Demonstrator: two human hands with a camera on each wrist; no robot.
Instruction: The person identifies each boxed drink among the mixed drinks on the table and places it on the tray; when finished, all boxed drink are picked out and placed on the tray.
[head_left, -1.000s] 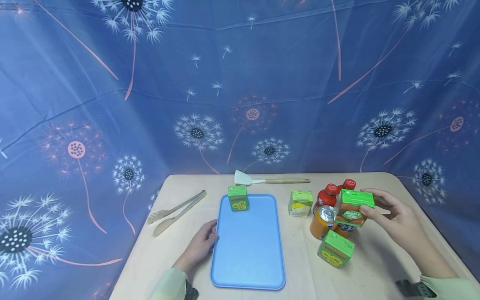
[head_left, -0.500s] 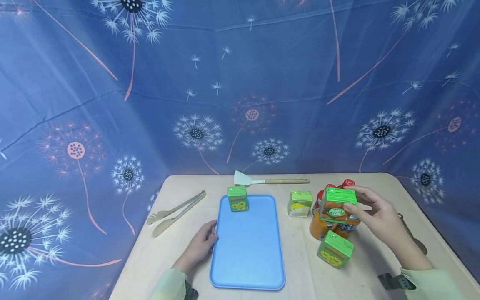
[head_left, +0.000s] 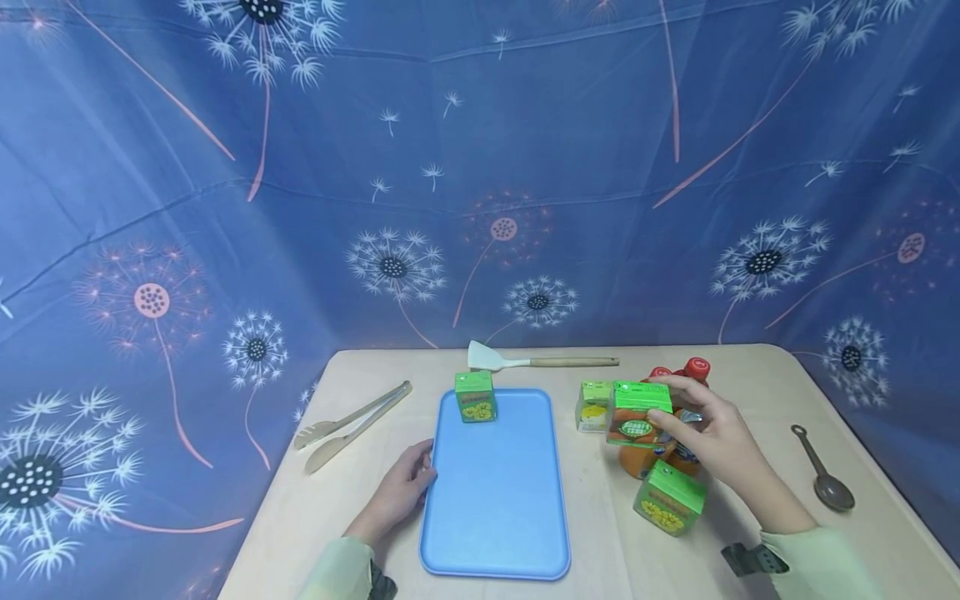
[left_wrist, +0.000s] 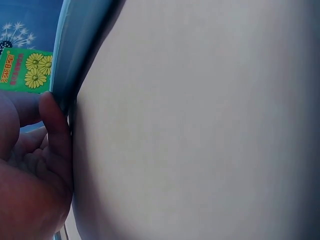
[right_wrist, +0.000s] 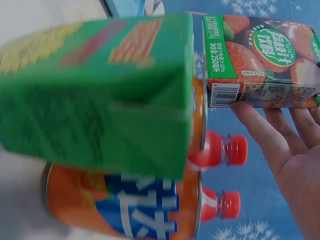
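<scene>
Blue dandelion-print cloth (head_left: 465,125), hung behind and to both sides of a pale, round-cornered surface (head_left: 300,508).

Item: right hand (head_left: 712,437), occupied. We record a green-topped red carton (head_left: 633,408) pinched between thumb and fingers, upright and clear of the surface, among the drinks to the right of the tray. Good handling, in our judgement: light pressure on the flat faces, since card likely dents; the carton level; enough height to pass the orange can (head_left: 637,460) and the yellow-green carton (head_left: 592,408), which it partly covers in the head view. Two red-capped bottles (head_left: 697,367) stand behind and would probably tip at a nudge, so we advise room for the knuckles too.

Item: left hand (head_left: 397,492), fingers bent, touching the left rim of the blue tray (head_left: 495,492). Whether they grip that rim we cannot tell. Gentle steadying there seems to us sufficient.

Surface, remaining stock: one flower-printed carton (head_left: 476,400), upright at the tray's far left corner; a second green carton (head_left: 670,500), set askew nearest us, before the cans; tongs (head_left: 352,435), left; white-headed spatula (head_left: 525,362), beyond the tray; brown spoon (head_left: 828,487), far right.

Room: creased cloth, paler towards the left.
</scene>
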